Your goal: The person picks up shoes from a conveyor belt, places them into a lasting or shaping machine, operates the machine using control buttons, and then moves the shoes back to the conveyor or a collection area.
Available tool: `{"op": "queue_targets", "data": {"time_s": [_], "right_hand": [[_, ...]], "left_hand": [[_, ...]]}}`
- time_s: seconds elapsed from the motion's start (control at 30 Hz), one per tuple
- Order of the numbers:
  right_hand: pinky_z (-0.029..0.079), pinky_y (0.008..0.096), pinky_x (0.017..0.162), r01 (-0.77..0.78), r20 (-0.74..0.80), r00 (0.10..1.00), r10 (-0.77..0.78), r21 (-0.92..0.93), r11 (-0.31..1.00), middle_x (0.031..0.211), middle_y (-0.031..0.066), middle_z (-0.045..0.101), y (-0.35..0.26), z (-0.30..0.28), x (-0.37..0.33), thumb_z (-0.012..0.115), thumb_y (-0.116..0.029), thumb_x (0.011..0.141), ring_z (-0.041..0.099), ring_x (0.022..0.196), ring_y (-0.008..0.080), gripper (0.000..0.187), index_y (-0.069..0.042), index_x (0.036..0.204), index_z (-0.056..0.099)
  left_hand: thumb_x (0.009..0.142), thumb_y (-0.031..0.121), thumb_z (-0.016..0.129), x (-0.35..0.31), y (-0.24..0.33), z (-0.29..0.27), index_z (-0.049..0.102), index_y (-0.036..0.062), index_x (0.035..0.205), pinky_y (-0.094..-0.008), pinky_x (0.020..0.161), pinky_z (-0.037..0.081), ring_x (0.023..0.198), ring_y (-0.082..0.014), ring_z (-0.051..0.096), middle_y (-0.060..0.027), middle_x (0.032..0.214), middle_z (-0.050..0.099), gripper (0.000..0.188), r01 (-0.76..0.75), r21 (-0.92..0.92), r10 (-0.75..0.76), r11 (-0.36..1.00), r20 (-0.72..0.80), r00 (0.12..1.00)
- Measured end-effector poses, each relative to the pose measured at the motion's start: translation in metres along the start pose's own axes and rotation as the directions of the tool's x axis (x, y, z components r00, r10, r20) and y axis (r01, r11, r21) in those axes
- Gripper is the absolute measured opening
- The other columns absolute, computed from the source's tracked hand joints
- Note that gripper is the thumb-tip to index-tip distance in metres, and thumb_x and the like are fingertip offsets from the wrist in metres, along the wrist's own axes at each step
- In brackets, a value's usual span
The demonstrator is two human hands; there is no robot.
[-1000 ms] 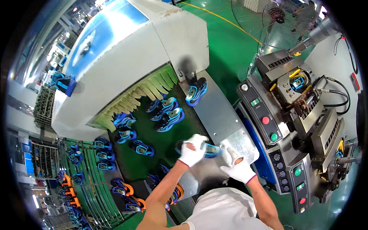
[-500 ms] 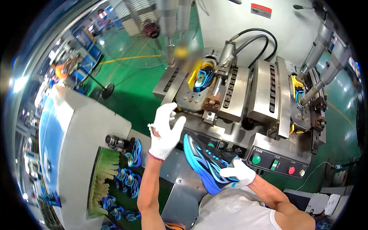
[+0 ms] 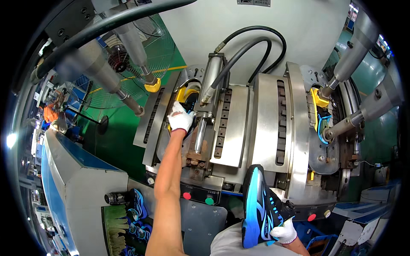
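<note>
**Left hand in press bay, right hand holds blue shoe**

Left hand (image 3: 181, 119), white-gloved, reaches up into the left bay (image 3: 188, 106) of the steel press (image 3: 239, 128). Fingers curl over something dark in the yellow-lined cavity, probably a shoe seated on its form, but the grip itself is hidden, so cannot tell whether it is grasping or just touching. Arm stretched full length, likely because the bay sits high and far back.

Right hand (image 3: 284, 232), also gloved, is clenched around the heel end of a blue shoe (image 3: 258, 205), sole facing the camera, toe pointing up. It is held low near the body, just in front of the control panel, clear of the press.

Right bay (image 3: 322, 119) holds another item with yellow and blue parts, clamped among cylinders.

Lower left, the belt (image 3: 124, 222) carries more blue shoes (image 3: 137, 205) beside green brush strips. Red button (image 3: 186, 196) and green button (image 3: 209, 200) sit below the left bay.
</note>
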State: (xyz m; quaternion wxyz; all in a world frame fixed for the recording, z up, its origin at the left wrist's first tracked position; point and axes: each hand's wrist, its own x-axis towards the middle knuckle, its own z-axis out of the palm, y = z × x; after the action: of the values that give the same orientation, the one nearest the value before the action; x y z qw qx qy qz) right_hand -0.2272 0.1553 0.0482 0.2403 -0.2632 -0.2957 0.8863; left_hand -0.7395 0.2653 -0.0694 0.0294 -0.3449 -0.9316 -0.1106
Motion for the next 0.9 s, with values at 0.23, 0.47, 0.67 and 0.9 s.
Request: {"op": "queue_targets", "data": {"time_s": [0.23, 0.47, 0.67, 0.9], "right_hand": [[0.057, 0.0355, 0.074, -0.103, -0.157, 0.983, 0.089, -0.08, 0.991, 0.112, 0.0115, 0.067, -0.001, 0.015, 0.027, 0.066, 0.001, 0.077, 0.067, 0.085, 0.0186, 0.076, 0.001, 0.149, 0.041], [0.06, 0.0326, 0.075, 0.005, -0.083, 0.996, -0.018, -0.149, 0.989, 0.103, 0.0074, 0.071, 0.034, 0.067, 0.123, 0.071, -0.005, 0.087, 0.07, 0.086, 0.0159, 0.05, -0.004, 0.135, 0.055], [0.062, 0.0377, 0.076, -0.061, 0.147, 0.987, 0.064, -0.029, 0.998, 0.1, 0.0088, 0.073, 0.037, 0.188, 0.315, 0.067, -0.002, 0.091, 0.072, 0.087, 0.0237, 0.019, -0.007, 0.109, 0.066], [0.055, 0.0429, 0.079, -0.074, -0.077, 0.923, -0.376, -0.997, 0.022, 0.104, 0.0135, 0.07, 0.117, 0.139, 0.524, 0.062, -0.015, 0.084, 0.068, 0.094, 0.0298, 0.026, -0.01, 0.109, 0.066]], "left_hand": [[0.073, 0.044, 0.081, -0.013, -0.022, -0.128, 0.053, -0.0003, 0.13, -0.0467, 0.096, 0.052, 0.109, -0.039, 0.068, -0.0246, 0.113, 0.071, 0.078, -0.048, -0.28, 0.043, 0.959, -0.025, 0.999], [0.072, 0.011, 0.089, -0.231, -0.114, -0.192, 0.054, 0.0012, 0.13, -0.0353, 0.096, 0.053, 0.104, -0.0205, 0.064, -0.0129, 0.113, 0.066, 0.067, -0.116, -0.616, -0.076, 0.779, -0.276, 0.958], [0.067, 0.018, 0.09, -0.425, -0.186, -0.155, 0.058, 0.0015, 0.124, -0.0385, 0.095, 0.053, 0.1, -0.0259, 0.068, -0.014, 0.11, 0.069, 0.067, 0.375, -0.614, -0.496, 0.695, -0.031, 0.868], [0.065, 0.024, 0.089, -0.583, -0.189, -0.065, 0.061, 0.0066, 0.12, -0.0421, 0.093, 0.052, 0.091, -0.0322, 0.071, -0.0121, 0.094, 0.074, 0.064, 0.867, -0.371, -0.903, 0.333, 0.138, 0.406]]}}
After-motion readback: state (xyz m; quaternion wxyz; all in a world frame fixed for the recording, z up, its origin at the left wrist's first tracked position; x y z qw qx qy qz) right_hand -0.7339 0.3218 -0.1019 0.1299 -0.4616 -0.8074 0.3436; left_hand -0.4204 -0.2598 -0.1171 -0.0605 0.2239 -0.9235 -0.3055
